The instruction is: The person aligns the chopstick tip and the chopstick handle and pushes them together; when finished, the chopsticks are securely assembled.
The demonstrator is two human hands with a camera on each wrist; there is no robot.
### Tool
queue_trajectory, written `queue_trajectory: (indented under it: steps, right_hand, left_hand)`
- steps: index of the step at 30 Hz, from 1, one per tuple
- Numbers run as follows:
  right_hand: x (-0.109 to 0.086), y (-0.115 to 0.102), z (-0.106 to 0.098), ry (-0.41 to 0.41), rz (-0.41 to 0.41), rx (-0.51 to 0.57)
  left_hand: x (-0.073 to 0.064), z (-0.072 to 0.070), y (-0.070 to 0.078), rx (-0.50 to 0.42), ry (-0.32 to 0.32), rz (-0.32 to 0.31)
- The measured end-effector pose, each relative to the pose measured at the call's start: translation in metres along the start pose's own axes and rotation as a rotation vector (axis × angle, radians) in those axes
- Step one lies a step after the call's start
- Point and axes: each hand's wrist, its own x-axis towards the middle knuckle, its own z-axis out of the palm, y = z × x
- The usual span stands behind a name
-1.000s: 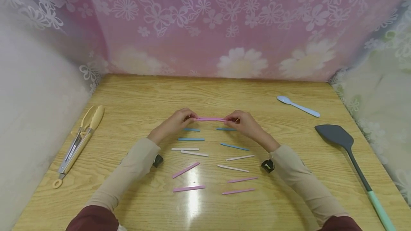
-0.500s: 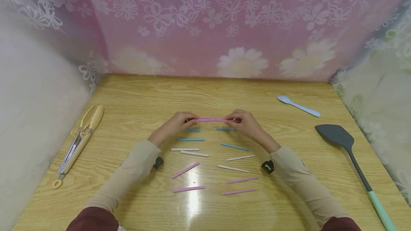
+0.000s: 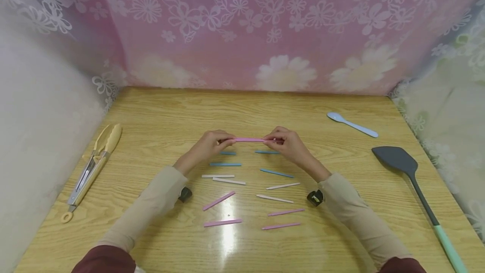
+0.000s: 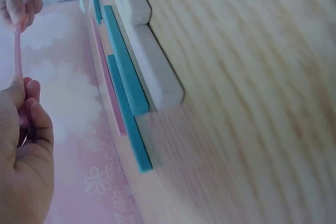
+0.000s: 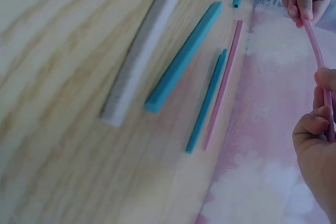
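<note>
A slim pink stick [image 3: 249, 140] spans the gap between my hands near the table's middle. My left hand [image 3: 213, 141] pinches one end between thumb and fingers, and my right hand [image 3: 286, 143] grips the other. Both wrist views show this held pink stick [image 4: 17, 51] raised above the table, bending slightly in the right wrist view. Another pink stick [image 5: 224, 85] lies on the wood beside a blue stick [image 5: 206, 103]; the held one overlaps it in the head view. Under the hands, blue sticks [image 3: 225, 164] lie in two columns, partly hidden by the fingers.
Closer to me lie white sticks [image 3: 217, 176] and more pink sticks [image 3: 222, 223], also in two columns. Tongs [image 3: 92, 172] rest at the left. At the right are a light blue spoon [image 3: 352, 124] and a dark spatula [image 3: 398, 161] with a green handle. A floral curtain [image 3: 250, 33] borders the back edge.
The two pink sticks that showed as separate, close lines between my hands now line up as one in the head view. Both hands keep their grip, shifting only slightly.
</note>
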Motion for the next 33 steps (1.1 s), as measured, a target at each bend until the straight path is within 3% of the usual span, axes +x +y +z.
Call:
queue_trajectory:
  steps: [7, 11, 16, 23, 26, 33]
  right_hand:
    - [-0.003, -0.014, 0.003, 0.039, -0.087, 0.019]
    - [-0.005, -0.02, 0.008, 0.094, -0.158, 0.012]
    - [-0.004, -0.015, 0.013, 0.13, -0.19, 0.007]
    - [0.004, -0.008, 0.003, 0.101, -0.285, -0.059]
    - [0.008, -0.006, -0.003, 0.064, -0.287, -0.073]
    - [0.006, 0.003, -0.008, -0.012, -0.208, -0.096]
  left_hand:
    - [-0.004, 0.0, 0.006, 0.055, 0.118, 0.068]
    - [-0.004, 0.0, 0.014, 0.074, 0.187, 0.069]
    - [-0.004, 0.001, 0.019, 0.09, 0.236, 0.07]
    - [0.001, -0.001, 0.018, 0.1, 0.223, 0.057]
    - [0.004, -0.003, 0.015, 0.113, 0.192, 0.052]
    - [0.004, -0.006, 0.005, 0.071, 0.073, -0.08]
